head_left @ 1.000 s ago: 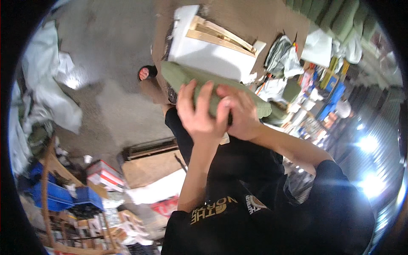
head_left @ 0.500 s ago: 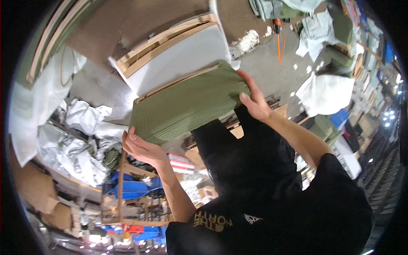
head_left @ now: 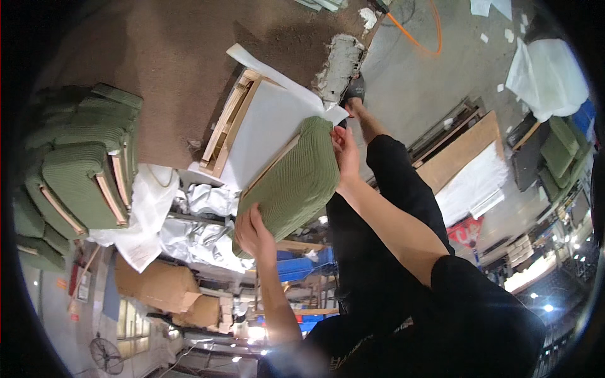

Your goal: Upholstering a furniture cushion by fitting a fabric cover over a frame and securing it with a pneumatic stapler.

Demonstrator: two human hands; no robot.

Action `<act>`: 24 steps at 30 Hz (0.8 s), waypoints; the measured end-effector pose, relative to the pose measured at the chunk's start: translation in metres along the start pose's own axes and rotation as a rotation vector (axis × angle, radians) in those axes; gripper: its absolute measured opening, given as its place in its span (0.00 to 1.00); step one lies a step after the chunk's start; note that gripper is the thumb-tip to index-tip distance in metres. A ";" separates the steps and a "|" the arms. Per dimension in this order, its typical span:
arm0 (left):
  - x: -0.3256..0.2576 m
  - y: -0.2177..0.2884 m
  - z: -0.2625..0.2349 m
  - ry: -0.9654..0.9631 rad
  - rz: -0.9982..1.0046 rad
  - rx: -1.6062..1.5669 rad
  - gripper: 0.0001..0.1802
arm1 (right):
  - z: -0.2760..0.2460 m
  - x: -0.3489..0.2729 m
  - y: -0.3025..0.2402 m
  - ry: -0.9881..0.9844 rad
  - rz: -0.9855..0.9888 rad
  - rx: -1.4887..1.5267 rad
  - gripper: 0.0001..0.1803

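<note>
Between my hands is a green ribbed upholstered cushion [head_left: 293, 183] with a strip of pale wood frame along its far edge. It is tilted, its right end higher in the view. My left hand [head_left: 255, 234] grips the lower left end, fingers partly hidden behind the fabric. At the upper right end, my right hand [head_left: 345, 154] is closed against the cushion's side. Just beyond the cushion lies a wooden frame [head_left: 236, 120] beside a white sheet [head_left: 277, 120], on a brown surface [head_left: 170, 63].
Several similar green upholstered pieces [head_left: 75, 176] are piled at the left. Crumpled silver wrapping [head_left: 201, 236] and white sheeting [head_left: 148, 208] lie near them. An orange cable [head_left: 436, 38] loops on the grey floor at the far right. Brown cardboard [head_left: 154, 280] stands at the lower left.
The view has swung left, bringing the green pile into sight. The cushion is now tilted more steeply and turned more end-on, still in both hands. My bent leg shows at the right.
</note>
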State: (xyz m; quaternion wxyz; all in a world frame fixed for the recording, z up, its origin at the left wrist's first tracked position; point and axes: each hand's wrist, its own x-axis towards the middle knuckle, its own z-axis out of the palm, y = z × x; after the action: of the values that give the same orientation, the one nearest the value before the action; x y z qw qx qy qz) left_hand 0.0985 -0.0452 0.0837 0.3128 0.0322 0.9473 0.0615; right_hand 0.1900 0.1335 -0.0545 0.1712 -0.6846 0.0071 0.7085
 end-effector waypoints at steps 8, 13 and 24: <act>0.125 0.063 0.061 -0.693 0.177 -0.380 0.25 | -0.004 0.012 0.057 -0.064 0.164 0.229 0.19; 0.121 0.084 0.051 -0.595 0.278 -0.159 0.24 | 0.013 -0.031 0.061 0.121 -0.403 -0.347 0.18; 0.219 0.117 0.031 -0.745 -0.055 -0.522 0.32 | 0.118 0.043 0.011 0.197 -0.540 -0.504 0.14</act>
State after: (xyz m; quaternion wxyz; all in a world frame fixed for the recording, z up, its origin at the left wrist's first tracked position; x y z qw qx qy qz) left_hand -0.0561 0.0952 -0.0540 0.6315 -0.0530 0.7233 0.2742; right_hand 0.0732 0.1615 -0.0911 0.1765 -0.7473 -0.3319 0.5480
